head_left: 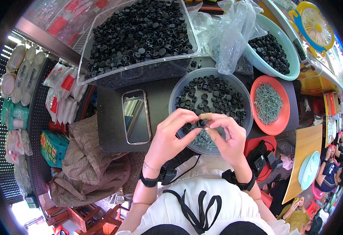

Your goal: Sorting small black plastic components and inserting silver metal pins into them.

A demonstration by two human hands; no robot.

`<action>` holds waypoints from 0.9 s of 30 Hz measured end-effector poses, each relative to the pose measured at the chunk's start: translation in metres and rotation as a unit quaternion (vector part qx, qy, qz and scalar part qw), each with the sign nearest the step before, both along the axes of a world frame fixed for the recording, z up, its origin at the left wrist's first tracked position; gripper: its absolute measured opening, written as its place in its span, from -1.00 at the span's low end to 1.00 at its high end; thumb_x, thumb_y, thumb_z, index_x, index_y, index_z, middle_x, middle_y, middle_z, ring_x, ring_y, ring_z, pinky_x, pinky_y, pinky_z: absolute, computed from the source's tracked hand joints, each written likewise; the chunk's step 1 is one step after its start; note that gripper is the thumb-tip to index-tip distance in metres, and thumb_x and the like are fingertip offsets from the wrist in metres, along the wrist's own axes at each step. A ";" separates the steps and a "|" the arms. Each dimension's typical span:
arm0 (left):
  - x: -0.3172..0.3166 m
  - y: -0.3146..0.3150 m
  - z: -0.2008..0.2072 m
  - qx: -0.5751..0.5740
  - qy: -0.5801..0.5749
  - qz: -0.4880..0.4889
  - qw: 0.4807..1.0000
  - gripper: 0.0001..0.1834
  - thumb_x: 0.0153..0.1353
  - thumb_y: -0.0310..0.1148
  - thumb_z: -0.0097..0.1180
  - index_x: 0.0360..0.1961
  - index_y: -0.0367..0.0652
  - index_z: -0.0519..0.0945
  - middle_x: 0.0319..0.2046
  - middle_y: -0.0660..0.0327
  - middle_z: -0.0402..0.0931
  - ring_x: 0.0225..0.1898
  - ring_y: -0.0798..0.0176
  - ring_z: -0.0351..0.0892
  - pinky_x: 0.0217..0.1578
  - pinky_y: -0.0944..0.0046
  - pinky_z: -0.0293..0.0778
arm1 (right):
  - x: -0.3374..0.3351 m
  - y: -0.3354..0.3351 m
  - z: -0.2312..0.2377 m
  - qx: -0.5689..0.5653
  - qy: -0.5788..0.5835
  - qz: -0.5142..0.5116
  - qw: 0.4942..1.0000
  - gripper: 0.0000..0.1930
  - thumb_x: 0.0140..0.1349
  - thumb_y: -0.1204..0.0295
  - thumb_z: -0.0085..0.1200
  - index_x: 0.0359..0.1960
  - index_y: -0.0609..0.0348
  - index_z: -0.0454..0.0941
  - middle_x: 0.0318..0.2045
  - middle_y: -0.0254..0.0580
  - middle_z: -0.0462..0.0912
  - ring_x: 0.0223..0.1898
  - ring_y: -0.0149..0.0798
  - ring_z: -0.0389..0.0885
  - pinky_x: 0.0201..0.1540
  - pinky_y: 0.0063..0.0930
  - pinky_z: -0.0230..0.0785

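My left hand point(174, 131) and my right hand point(229, 138) meet over a round grey tub point(174, 98). Between their fingertips is a small black plastic part point(202, 123), pinched from both sides; the fingers partly hide it. Tan tape point(205, 116) wraps a fingertip of my right hand. Beneath the hands, the tub holds loose black ring-shaped caps point(220, 94) and, at its near side, a heap of thin grey metal screws point(205, 141). Whether a screw is also in my fingers, I cannot tell.
Behind the tub stands a large clear bin point(140, 62) full of black parts. To the right are a red bowl point(254, 113) of screws and a pale green basin point(294, 64) of black pieces. A phone point(136, 117) lies left. Plastic bags point(228, 35) crowd the back.
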State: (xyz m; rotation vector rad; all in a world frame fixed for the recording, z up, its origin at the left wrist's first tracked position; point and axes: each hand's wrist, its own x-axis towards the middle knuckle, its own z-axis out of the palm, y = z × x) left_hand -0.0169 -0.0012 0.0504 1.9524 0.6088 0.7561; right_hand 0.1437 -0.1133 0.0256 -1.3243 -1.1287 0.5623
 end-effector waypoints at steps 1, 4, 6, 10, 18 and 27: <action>0.000 0.000 0.000 0.003 -0.003 -0.003 1.000 -0.68 0.03 -0.57 0.42 -0.14 -0.26 0.68 -0.15 0.10 0.67 -0.09 0.10 0.70 -0.04 0.21 0.58 | 0.001 0.001 0.000 0.018 -0.009 0.003 1.000 -0.81 0.19 0.70 0.29 -0.19 0.29 0.59 -0.07 0.01 0.74 -0.10 -0.26 0.74 -0.01 -0.42 0.59; 0.001 -0.001 -0.001 0.019 -0.011 0.000 1.000 -0.68 0.00 -0.57 0.44 -0.17 -0.24 0.68 -0.16 0.11 0.67 -0.08 0.11 0.70 -0.04 0.22 0.58 | -0.002 0.001 0.007 0.028 0.047 -0.004 0.998 -0.75 0.16 0.75 0.29 -0.14 0.29 0.61 -0.03 0.00 0.69 -0.09 -0.27 0.73 -0.02 -0.45 0.60; 0.001 -0.002 0.000 0.021 -0.015 0.000 1.000 -0.69 -0.01 -0.58 0.45 -0.19 -0.24 0.68 -0.16 0.11 0.68 -0.08 0.12 0.70 -0.04 0.22 0.58 | -0.002 0.001 0.010 0.020 0.112 -0.015 0.993 -0.71 0.13 0.79 0.29 -0.12 0.30 0.63 0.00 -0.02 0.66 -0.08 -0.27 0.72 -0.03 -0.46 0.61; 0.001 -0.004 -0.002 0.014 -0.024 0.005 1.000 -0.69 -0.03 -0.60 0.46 -0.22 -0.24 0.67 -0.17 0.12 0.70 -0.10 0.14 0.72 -0.04 0.24 0.59 | 0.001 0.001 0.010 0.041 0.092 0.000 0.995 -0.64 0.10 0.84 0.28 -0.05 0.34 0.64 0.05 -0.03 0.57 -0.04 -0.26 0.70 -0.02 -0.47 0.63; 0.003 -0.005 -0.003 0.003 -0.038 0.008 0.999 -0.69 -0.03 -0.62 0.45 -0.22 -0.24 0.67 -0.18 0.11 0.72 -0.11 0.15 0.73 -0.04 0.25 0.60 | 0.002 -0.001 0.006 0.095 0.035 0.003 0.995 -0.70 0.07 0.80 0.34 -0.15 0.30 0.68 -0.06 -0.02 0.66 -0.09 -0.22 0.73 -0.02 -0.43 0.63; 0.002 -0.005 -0.002 0.011 -0.044 0.001 0.999 -0.68 -0.03 -0.61 0.45 -0.21 -0.23 0.67 -0.16 0.10 0.72 -0.09 0.13 0.73 -0.03 0.24 0.60 | 0.001 0.004 0.015 0.066 -0.058 -0.010 0.996 -0.71 0.02 0.72 0.40 -0.19 0.23 0.72 -0.17 -0.06 0.73 -0.14 -0.14 0.74 -0.10 -0.36 0.60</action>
